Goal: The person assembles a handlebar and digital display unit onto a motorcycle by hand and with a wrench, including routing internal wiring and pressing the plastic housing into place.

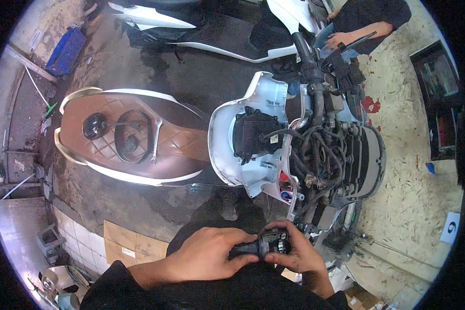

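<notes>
My left hand (207,254) wraps around a black handlebar grip (245,250) low in the head view. My right hand (298,252) clasps the black switch housing (274,242) at the end of that grip, fingers curled over it. Both hands touch the same part. Just above them a scooter's front stands opened: a white headlight cover (253,134) hangs loose and a tangle of black wires (320,150) is exposed.
The scooter's brown quilted seat (129,137) carries a round black part, a ring and a metal wrench (156,139). Another white scooter (206,26) stands beyond. A second person's hand (341,39) rests near the far handlebar at top right. Cardboard (132,240) lies at lower left.
</notes>
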`<state>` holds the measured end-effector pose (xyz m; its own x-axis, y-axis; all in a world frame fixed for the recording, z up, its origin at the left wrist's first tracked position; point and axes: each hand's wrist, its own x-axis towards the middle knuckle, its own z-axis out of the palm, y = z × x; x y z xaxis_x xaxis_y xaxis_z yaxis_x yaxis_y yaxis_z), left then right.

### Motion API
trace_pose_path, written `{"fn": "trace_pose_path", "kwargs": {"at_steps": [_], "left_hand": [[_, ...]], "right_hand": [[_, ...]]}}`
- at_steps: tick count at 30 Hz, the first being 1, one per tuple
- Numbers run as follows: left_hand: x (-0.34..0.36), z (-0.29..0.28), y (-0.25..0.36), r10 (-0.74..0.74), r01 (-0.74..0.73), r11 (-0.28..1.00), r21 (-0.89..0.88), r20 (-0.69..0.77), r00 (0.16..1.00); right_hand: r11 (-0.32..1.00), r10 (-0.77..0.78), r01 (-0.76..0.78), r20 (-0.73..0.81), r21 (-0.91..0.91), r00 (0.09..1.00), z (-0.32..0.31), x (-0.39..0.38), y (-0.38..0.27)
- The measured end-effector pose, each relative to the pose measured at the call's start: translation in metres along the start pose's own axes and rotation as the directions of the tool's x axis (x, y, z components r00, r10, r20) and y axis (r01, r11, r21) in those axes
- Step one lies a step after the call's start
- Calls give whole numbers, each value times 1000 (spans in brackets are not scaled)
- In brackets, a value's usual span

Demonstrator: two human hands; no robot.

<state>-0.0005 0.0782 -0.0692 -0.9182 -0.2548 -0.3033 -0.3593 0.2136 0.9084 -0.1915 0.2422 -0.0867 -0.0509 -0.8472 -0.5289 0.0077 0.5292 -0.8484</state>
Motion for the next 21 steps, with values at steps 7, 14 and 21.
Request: {"fn": "trace_pose_path", "kwargs": {"at_steps": [7,14,21], "left_hand": [[-1,-3,4,-61,63,998,-31,37,997],[3,-3,-2,-42,44,998,-55,36,998],[6,-3,-6,-13,13,999,-43,16,1000]], "right_hand": [[997,-71,71,19,27,997,0,2,2],[989,-134,133,11,63,991,3,3,5],[989,-93,94,6,-110,996,1,3,1]]}}
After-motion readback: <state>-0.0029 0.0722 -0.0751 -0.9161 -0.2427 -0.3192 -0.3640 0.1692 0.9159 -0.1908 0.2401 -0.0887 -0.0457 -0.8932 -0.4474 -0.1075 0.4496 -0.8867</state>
